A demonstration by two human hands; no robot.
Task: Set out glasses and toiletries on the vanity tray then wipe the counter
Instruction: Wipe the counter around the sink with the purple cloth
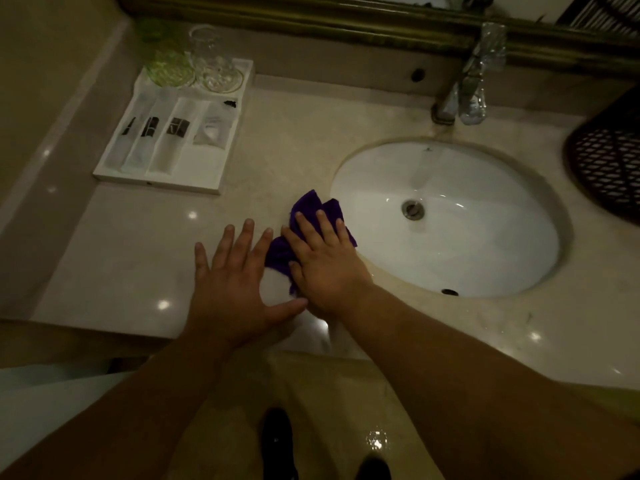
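- The vanity tray (156, 180) is white and stands on the desk (121, 254) at the back left, near the raised border of the left wall.
- In its rear section two glasses stand upright side by side: a green glass (166, 60) on the left and a clear glass (214, 64) on the right.
- In its front section there are long compartments. The toiletry packets (171, 140) lie in them, one beside the other, four in all; the rightmost one is shorter.
- The sink (450, 258) is an oval white bowl set into the desk on the right, with the drain (412, 208) in its middle. The faucet (457, 91) stands behind it.
- A dark woven basket (609, 168) is at the far right edge, just beside the sink rim.
- The purple cloth (311, 209) lies on the desk just left of the sink, and its right corner reaches the rim.
- The right hand (322, 261) presses flat on the cloth, its fingers straight and together, not curled.
- The left hand (232, 271) lies flat on the desk just beside the cloth, its fingers spread and straight; it holds nothing.
- The front edge of the desk runs under both wrists.
- The tray is well apart from the hands, and plain desk surface shows between them.
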